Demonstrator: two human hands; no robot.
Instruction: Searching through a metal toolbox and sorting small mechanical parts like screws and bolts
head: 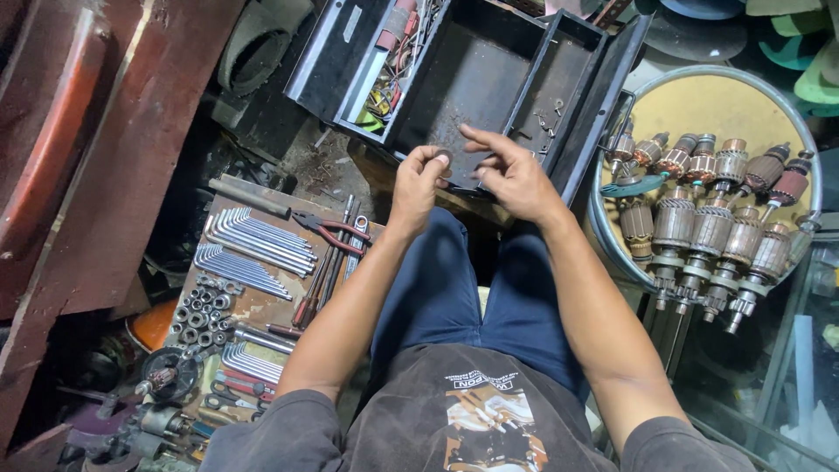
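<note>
Head view: small dark round part (443, 158), too small for its long axis or heading to be told, pinched in the fingertips of the left hand (418, 179) above the knees. Right hand (511, 170) just beside it, fingers loosely spread, grasping nothing. Behind: open black toolbox (476, 74); left, hex keys (253, 240) and red-handled pliers (336, 232); right, round tray (813, 188) of motor armatures (712, 227).
</note>
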